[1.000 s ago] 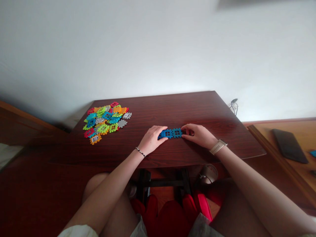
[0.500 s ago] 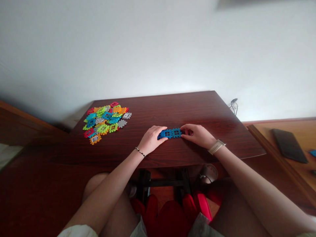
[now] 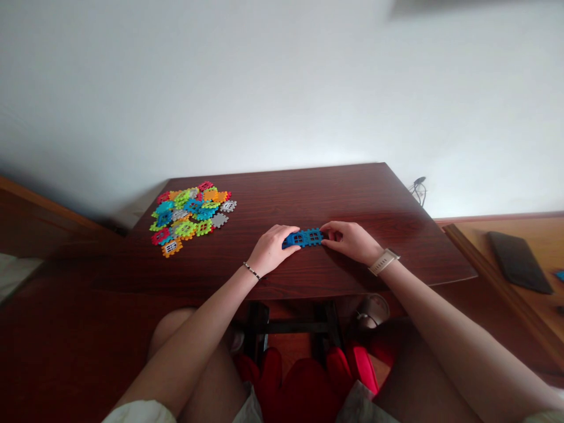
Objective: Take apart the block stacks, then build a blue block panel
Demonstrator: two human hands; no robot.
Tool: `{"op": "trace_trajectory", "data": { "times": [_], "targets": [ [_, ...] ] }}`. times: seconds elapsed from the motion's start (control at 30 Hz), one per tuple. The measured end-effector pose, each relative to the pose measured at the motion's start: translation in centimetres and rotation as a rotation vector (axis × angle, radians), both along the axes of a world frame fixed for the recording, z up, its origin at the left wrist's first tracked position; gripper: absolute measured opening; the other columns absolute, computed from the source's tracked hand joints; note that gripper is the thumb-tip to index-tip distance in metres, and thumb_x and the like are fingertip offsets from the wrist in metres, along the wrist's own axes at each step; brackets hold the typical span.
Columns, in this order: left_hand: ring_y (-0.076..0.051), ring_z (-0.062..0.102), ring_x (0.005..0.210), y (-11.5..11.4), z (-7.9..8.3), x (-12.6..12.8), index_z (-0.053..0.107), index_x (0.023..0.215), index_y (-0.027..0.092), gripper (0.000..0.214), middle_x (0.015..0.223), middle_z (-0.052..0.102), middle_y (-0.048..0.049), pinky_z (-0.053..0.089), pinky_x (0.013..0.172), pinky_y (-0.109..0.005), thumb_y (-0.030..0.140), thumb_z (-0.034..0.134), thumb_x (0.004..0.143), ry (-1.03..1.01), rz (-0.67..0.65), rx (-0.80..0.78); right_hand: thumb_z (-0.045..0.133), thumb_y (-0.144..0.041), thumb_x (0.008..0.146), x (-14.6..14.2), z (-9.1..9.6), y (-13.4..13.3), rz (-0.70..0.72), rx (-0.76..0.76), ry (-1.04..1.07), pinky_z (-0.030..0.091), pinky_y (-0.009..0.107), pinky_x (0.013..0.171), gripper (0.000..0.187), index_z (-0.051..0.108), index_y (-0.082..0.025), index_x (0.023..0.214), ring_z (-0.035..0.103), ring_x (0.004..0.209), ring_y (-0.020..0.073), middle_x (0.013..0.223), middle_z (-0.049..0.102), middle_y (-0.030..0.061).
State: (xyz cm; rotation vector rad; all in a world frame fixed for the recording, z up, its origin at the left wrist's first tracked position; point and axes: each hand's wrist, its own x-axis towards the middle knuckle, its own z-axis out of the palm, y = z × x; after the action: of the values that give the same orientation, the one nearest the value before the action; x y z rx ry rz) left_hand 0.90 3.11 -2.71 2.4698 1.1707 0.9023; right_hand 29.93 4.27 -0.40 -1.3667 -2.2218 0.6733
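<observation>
Here, left hand [image 3: 274, 243]: grips left end of blue pieces [image 3: 305, 237]
Right hand [image 3: 350, 241]: pinches their right end
Blue pieces: at least two, on the table [image 3: 282, 197], between hands
Coloured pile [image 3: 187, 228]: many, count unclear

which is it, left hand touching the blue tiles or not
Touching: the head view shows the left hand around the left end of the blue tiles, thumb and fingers overlapping them.
</observation>
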Motion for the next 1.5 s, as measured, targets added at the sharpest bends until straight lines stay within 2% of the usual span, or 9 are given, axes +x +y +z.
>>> {"op": "trace_trajectory", "data": {
  "times": [0.37, 0.63, 0.87, 1.07, 1.3, 1.5],
  "targets": [
    [-0.027, 0.073, 0.117, 0.1, 0.2, 0.0, 0.068, 0.135, 0.026, 0.045, 0.128, 0.078, -0.0069, 0.061, 0.105, -0.046, 0.022, 0.084, 0.093, 0.012, 0.016, -0.026, 0.075, -0.034, 0.092, -0.4, -0.2, -0.2, -0.008, 0.004, 0.005, 0.045, 0.029, 0.067, 0.024, 0.077, -0.023, 0.113, 0.066, 0.071, 0.0184, 0.084, 0.076, 0.0013],
    [-0.028, 0.071, 0.119, 0.1, 0.0, 0.1, 0.064, 0.140, 0.026, 0.050, 0.131, 0.076, -0.0087, 0.060, 0.107, -0.049, 0.019, 0.081, 0.094, -0.014, -0.017, -0.008, 0.072, -0.031, 0.093, 0.0, 0.4, -0.3, 0.033, -0.026, -0.033, 0.046, 0.029, 0.068, 0.028, 0.076, -0.023, 0.120, 0.067, 0.073, 0.0186, 0.085, 0.077, 0.0013],
    [-0.029, 0.067, 0.130, 0.0, 0.0, -0.1, 0.059, 0.146, 0.025, 0.054, 0.140, 0.071, -0.0112, 0.057, 0.115, -0.052, 0.020, 0.079, 0.096, -0.022, -0.051, -0.009, 0.076, -0.034, 0.092, 0.5, 0.6, 0.4, 0.038, -0.047, -0.083, 0.045, 0.029, 0.068, 0.028, 0.076, -0.026, 0.118, 0.068, 0.072, 0.0186, 0.084, 0.077, -0.0004],
    [-0.030, 0.061, 0.142, 0.1, 0.7, -2.2, 0.056, 0.151, 0.026, 0.059, 0.149, 0.065, -0.0123, 0.051, 0.123, -0.054, 0.025, 0.079, 0.097, -0.015, -0.036, -0.012, 0.078, -0.035, 0.089, 0.9, 0.3, 1.2, 0.057, -0.048, -0.093, 0.045, 0.030, 0.068, 0.033, 0.074, -0.026, 0.121, 0.069, 0.072, 0.0187, 0.084, 0.077, -0.0010],
    [-0.028, 0.066, 0.130, 0.0, 1.4, -5.7, 0.059, 0.146, 0.026, 0.051, 0.137, 0.071, -0.0097, 0.055, 0.117, -0.052, 0.025, 0.077, 0.098, 0.001, -0.016, -0.054, 0.077, -0.039, 0.091, 1.0, 0.4, 1.1, 0.073, -0.057, -0.123, 0.046, 0.029, 0.068, 0.035, 0.073, -0.026, 0.123, 0.069, 0.072, 0.0185, 0.085, 0.077, -0.0007],
    [-0.029, 0.065, 0.133, -0.6, 1.5, -7.6, 0.063, 0.144, 0.028, 0.047, 0.141, 0.069, -0.0095, 0.054, 0.119, -0.052, 0.032, 0.076, 0.099, 0.056, 0.008, -0.073, 0.075, -0.043, 0.093, 1.0, 0.3, 1.1, 0.075, -0.037, -0.136, 0.045, 0.030, 0.068, 0.034, 0.072, -0.026, 0.122, 0.068, 0.073, 0.0193, 0.085, 0.076, 0.0000]
  ]
}}
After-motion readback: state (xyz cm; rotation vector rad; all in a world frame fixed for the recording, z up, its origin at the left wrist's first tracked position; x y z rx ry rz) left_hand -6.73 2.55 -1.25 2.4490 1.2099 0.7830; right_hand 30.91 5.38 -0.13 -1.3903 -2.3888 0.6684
